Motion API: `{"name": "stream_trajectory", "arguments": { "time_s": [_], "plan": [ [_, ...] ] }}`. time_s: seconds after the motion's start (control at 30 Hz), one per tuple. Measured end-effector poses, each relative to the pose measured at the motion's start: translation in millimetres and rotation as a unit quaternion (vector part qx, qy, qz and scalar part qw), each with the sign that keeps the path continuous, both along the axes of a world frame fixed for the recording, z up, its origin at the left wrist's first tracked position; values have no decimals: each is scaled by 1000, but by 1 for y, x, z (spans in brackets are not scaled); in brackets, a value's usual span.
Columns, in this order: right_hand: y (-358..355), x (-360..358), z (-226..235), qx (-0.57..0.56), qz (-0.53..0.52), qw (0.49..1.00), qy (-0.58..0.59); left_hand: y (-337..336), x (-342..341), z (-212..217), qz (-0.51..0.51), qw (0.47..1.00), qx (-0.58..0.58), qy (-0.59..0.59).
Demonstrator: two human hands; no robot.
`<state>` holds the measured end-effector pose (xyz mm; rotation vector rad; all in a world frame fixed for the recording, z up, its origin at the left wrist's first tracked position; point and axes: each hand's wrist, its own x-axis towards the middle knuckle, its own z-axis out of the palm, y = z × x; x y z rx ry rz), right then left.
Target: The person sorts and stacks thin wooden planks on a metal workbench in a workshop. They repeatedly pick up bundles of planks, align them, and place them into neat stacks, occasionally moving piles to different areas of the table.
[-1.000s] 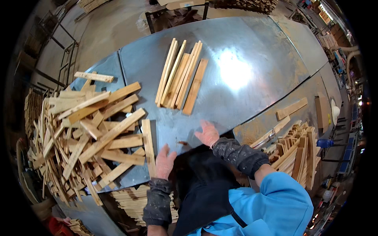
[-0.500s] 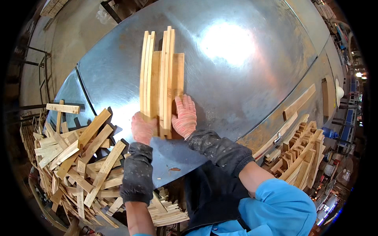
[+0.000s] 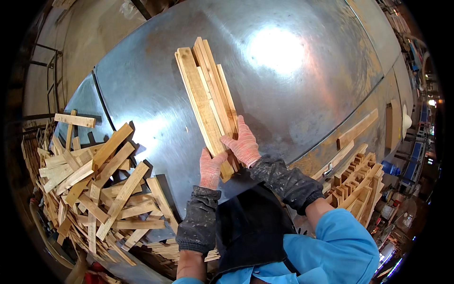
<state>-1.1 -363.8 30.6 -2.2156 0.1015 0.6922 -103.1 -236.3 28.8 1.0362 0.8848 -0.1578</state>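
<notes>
A bundle of several pale wooden slats (image 3: 201,90) lies slanted on the shiny metal tabletop (image 3: 151,71), its far end leaning left. At the left, a broad slat shows its wide face; the slats at the right stand on edge. My left hand (image 3: 211,168), in a pinkish knit glove, grips the near end from the left, thumb against the wood. On the other side, my right hand (image 3: 243,145), gloved alike, holds the bundle with its thumb across the top and fingers along the right edge. The fingertips under the wood are partly hidden.
A jumbled heap of wooden slats (image 3: 106,189) covers the left side, one loose slat (image 3: 163,203) beside it. On the right stand stacked wooden pieces (image 3: 357,182), with a long board (image 3: 358,128) lying farther back. A dark seam (image 3: 103,99) crosses the tabletop.
Both hands have shifted right with the near end of the bundle, so it now slants. The left slats have tipped from standing on edge to showing a wide face, closer to the others.
</notes>
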Motion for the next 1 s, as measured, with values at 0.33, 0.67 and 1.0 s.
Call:
{"name": "stream_trajectory", "arguments": {
  "time_s": [0.33, 0.67, 1.0],
  "plan": [
    [3, -3, -3, -44, 63, 996, -55, 18, -15, -4, -91, 971, 210, 62],
    [6, -11, -4, -7, 33, 998, -51, 9, -23, -2, -182, 890, 407, 99],
    [-26, 15, -27, 152, -21, 988, 6, 29, -22, -16, -97, 979, 177, 11]
  ]
}}
